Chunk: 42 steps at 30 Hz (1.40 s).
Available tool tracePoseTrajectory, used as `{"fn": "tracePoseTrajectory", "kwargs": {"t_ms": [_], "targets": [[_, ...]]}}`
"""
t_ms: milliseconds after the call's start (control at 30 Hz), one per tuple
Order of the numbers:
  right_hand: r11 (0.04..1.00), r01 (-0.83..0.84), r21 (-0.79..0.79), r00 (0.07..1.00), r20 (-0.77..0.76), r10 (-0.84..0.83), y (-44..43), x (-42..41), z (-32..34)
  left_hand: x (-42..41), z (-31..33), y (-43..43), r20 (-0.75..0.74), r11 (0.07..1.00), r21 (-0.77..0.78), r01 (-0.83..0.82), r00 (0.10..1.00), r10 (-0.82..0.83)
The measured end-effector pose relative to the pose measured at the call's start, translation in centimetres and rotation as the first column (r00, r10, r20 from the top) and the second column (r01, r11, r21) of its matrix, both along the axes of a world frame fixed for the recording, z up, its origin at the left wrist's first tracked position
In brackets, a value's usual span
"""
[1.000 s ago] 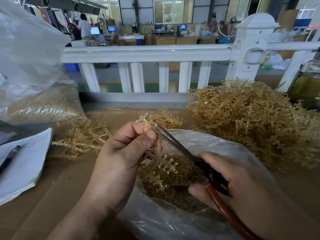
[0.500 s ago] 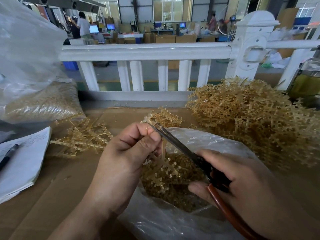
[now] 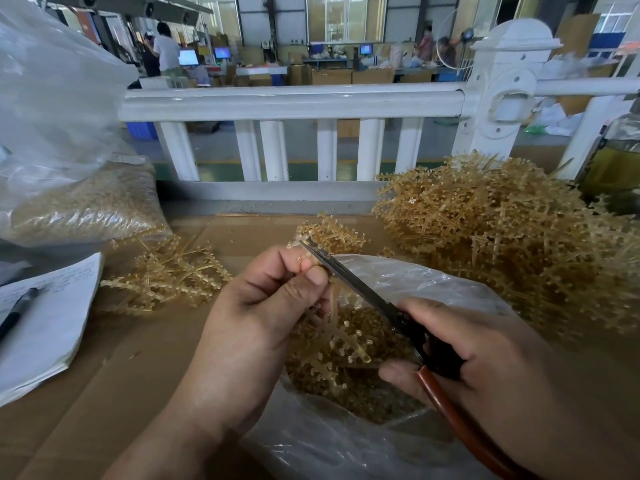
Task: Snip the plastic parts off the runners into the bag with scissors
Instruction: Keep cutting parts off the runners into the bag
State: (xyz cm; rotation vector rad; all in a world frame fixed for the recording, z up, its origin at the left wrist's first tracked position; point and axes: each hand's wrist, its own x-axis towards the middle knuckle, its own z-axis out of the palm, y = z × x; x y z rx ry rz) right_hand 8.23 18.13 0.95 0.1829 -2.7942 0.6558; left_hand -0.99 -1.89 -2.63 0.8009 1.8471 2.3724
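My left hand (image 3: 256, 317) pinches a tan plastic runner (image 3: 341, 336) between thumb and fingers, and the runner hangs down over the open clear bag (image 3: 433, 289). My right hand (image 3: 485, 368) grips the scissors (image 3: 349, 285) by their black and red-brown handles. The closed blades point up and left, with the tips at the runner's top end just above my left fingertips. Cut tan parts (image 3: 363, 389) fill the bottom of the bag.
A big heap of uncut runners (image 3: 502, 237) lies at the right, a smaller heap (image 3: 173, 275) at the left. A filled clear bag (image 3: 79, 206) stands at the far left beside papers with a pen (image 3: 45, 320). A white railing (image 3: 294, 102) runs behind the cardboard-covered table.
The scissor blades have closed on the runner's top end. My left hand has shifted slightly, and the runner's tip above my fingers is shorter.
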Motion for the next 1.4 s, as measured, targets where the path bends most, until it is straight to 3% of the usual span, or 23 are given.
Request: {"fn": "tracePoseTrajectory", "kwargs": {"t_ms": [300, 500, 833, 1400], "targets": [[0.999, -0.025, -0.034, 0.999, 0.020, 0.025, 0.0, 0.0, -0.1, 0.2, 0.2, 0.3, 0.069, 0.999, 0.033, 0.037, 0.997, -0.039], [1.000, -0.007, 0.006, 1.000, 0.022, 0.007, 0.3, -0.1, -0.2, 0.2, 0.0, 0.5, 0.041, 0.998, 0.051, -0.031, 0.999, 0.029], [0.993, -0.078, -0.092, 0.997, -0.033, 0.075, 0.0, -0.3, -0.6, 0.5, 0.0, 0.9, 0.087, 0.998, 0.044, -0.048, 0.995, 0.044], [0.997, -0.065, -0.049, 0.997, -0.034, 0.063, 0.4, -0.8, -1.2, 0.5, -0.1, 1.1, 0.123, 0.996, 0.087, -0.034, 0.992, 0.023]]}}
